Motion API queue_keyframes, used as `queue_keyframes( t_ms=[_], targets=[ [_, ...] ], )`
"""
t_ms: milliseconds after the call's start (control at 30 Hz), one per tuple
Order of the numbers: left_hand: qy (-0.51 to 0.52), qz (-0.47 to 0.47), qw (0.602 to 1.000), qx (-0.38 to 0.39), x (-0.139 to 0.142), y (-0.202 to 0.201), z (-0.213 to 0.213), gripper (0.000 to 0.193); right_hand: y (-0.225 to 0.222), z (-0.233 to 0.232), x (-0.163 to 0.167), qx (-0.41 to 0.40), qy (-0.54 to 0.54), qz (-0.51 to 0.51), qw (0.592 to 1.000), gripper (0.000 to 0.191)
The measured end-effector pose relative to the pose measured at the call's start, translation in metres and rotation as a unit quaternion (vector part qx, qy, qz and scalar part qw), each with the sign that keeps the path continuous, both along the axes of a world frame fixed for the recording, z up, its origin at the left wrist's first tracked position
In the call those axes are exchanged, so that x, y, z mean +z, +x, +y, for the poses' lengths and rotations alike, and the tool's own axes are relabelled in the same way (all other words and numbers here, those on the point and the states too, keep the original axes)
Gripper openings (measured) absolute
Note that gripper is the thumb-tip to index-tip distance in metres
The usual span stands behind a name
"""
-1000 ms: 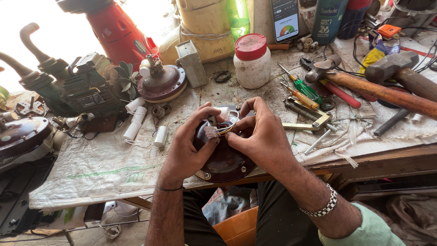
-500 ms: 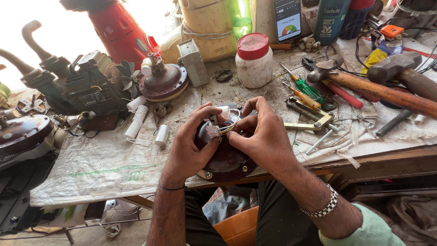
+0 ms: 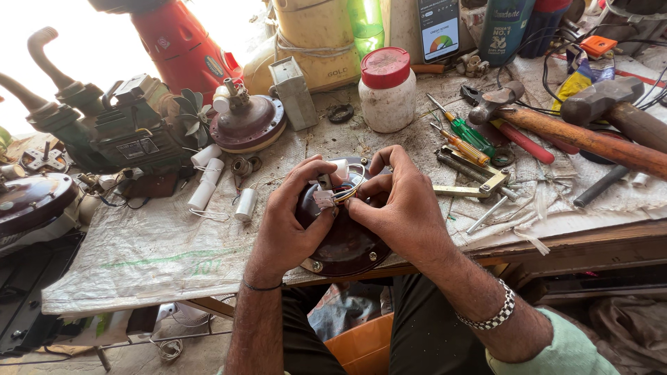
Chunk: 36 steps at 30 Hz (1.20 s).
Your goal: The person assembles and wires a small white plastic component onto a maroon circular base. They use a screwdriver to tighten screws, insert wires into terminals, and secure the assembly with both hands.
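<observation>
Hardly moved since before: left hand and right hand still pressed close over the round brown motor cover. Fingers pinching small coloured wires on top. White jar well beyond the hands.

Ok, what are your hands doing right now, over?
Left hand and right hand both on the dark round motor housing, pinching its coloured wires. Housing sits at the bench edge. Brass clamp tool lies close beside the right hand.

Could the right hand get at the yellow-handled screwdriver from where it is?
Probably yes. The yellow-handled screwdriver lies in the open on the bench just beyond the right hand, with nothing over it. But that hand is busy on the wires of the dark round motor housing.
</observation>
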State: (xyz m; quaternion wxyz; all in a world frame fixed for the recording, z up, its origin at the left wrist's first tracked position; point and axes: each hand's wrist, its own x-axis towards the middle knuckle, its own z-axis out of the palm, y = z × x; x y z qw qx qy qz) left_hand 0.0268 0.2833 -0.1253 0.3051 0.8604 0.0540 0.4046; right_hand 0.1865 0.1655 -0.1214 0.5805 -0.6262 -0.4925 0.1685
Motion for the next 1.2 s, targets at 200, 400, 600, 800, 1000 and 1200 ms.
queue_keyframes(
  t_ms=[200,400,600,800,1000,1200],
  targets=[
    [0.014,-0.007,1.0,-0.002,-0.0008,0.0007,0.0014,0.056,0.0005,0.0003,-0.0004,0.0,0.001,0.012,1.0,0.046],
    [0.01,-0.004,1.0,0.002,-0.0008,0.0008,0.0003,0.056,-0.0004,0.0008,-0.0001,-0.008,-0.007,-0.001,1.0,0.046],
    [-0.002,-0.001,1.0,0.003,-0.0006,0.0006,-0.0004,0.056,0.001,-0.0001,0.0,-0.001,0.001,0.003,1.0,0.047],
    [-0.023,-0.002,1.0,-0.02,-0.0044,-0.0013,0.0014,0.06,-0.0002,0.0004,-0.0006,-0.004,-0.004,0.004,1.0,0.047],
    [-0.067,0.004,0.997,-0.046,-0.007,-0.0051,0.0053,0.068,0.0,0.0011,-0.0006,0.002,0.003,0.004,1.0,0.046],
    [-0.082,0.007,0.996,-0.036,-0.0104,-0.0029,0.0056,0.063,0.0,-0.0004,-0.0017,-0.002,0.005,0.012,1.0,0.045]
  ],
)
